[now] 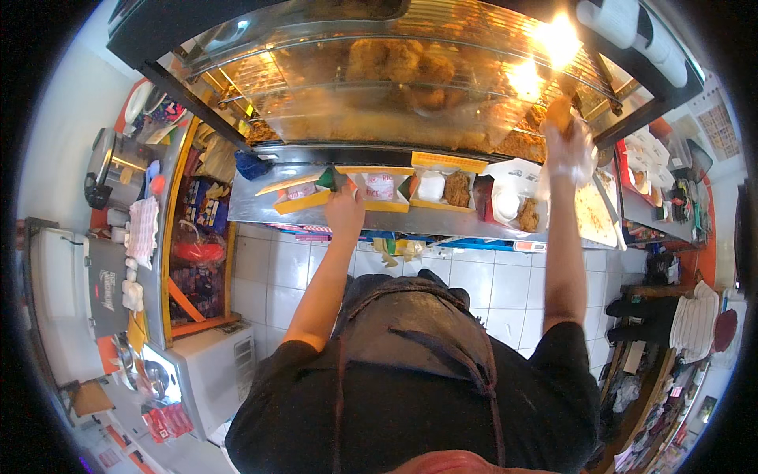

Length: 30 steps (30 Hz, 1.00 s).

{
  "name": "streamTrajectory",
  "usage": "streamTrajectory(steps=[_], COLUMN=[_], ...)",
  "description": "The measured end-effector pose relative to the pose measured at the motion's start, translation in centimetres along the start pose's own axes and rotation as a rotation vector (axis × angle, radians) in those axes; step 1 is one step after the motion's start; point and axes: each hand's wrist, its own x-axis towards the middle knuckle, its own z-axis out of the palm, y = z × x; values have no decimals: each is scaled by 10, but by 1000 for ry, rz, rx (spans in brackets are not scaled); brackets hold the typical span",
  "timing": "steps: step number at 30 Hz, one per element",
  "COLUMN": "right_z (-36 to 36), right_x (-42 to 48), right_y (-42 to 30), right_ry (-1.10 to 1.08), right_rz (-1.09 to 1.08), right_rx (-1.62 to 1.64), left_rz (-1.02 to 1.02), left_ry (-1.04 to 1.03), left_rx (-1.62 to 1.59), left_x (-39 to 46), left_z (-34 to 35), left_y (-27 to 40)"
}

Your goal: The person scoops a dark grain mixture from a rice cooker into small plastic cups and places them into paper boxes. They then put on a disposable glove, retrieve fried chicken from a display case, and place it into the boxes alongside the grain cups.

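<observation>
My bare left hand [345,210] is at the steel counter, its fingers against the gap between two open yellow cardboard food boxes. The leftmost box [303,204] and the second box [388,205] each hold a printed paper-wrapped packet. A third box [441,201] holds a white packet beside a piece of fried chicken [457,188]. To its right, a white paper-lined box [502,172] contains a round white packet [506,204] and another fried chicken piece [529,214]. My right hand [568,154], in a clear plastic glove, reaches into the right end of the lit display cabinet; blur and glare hide its grip.
The glass-fronted warming cabinet [331,101] spans the counter's back, with fried chicken on its racks. A crumb-covered board [595,216] lies under my right forearm. Shelving [198,237] and a steel pot [121,160] stand left. Another person [690,323] is at far right.
</observation>
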Motion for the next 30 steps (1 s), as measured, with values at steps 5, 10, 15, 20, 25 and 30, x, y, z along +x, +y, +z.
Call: streamTrajectory(steps=[5,10,15,20,25,30], right_z=[57,158,252,247,280,236], right_x=[-162,-220,-230,-241,-261,-242], right_y=[-50,-150,-208,-207,-180,-120], right_ry=[-914,-1480,-1178,-906,-767,-487], right_rz=[553,972,575,-183,-387,-573], right_rx=[1649,1482,1322,637,600,735], left_rz=[-37,-38,-6,36,-21,38], left_ry=[-181,-185,-187,-210,-171,-64], left_rx=[74,33,-79,-251,-334,-388], left_x=[25,38,36,35,31,13], left_z=[20,23,11,1,6,-15], left_y=[-15,-33,-44,-54,-51,-49])
